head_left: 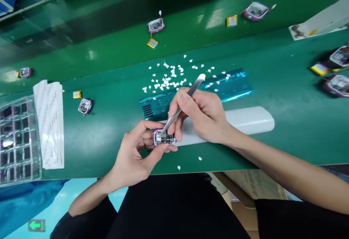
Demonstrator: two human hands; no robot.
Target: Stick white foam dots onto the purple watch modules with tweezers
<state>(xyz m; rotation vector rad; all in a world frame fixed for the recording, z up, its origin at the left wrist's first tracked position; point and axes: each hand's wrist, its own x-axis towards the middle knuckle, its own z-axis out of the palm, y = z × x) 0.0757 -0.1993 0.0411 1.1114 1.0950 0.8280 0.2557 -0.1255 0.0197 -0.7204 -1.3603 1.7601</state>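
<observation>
Between the fingers and thumb of my left hand [139, 150] is a small purple-rimmed device housing [165, 137], its open face up and a circuit board showing inside. My right hand [201, 113] grips a pair of metal tweezers [182, 105]. The tweezers slant down to the left, with their tips at the upper left part of the board. Whether the tips pinch anything is too small to tell. Beneath my right hand lies a long white strip [245, 120] with a rounded end. A blue shiny film [231, 86] is spread just behind it.
Many small white stickers [171, 75] are scattered behind my hands. Similar housings with yellow-edged batteries lie around, including one housing [156, 25] at the back and another [85, 106] at left. White printed sheets [50, 126] and a clear compartment tray [20, 140] sit at far left.
</observation>
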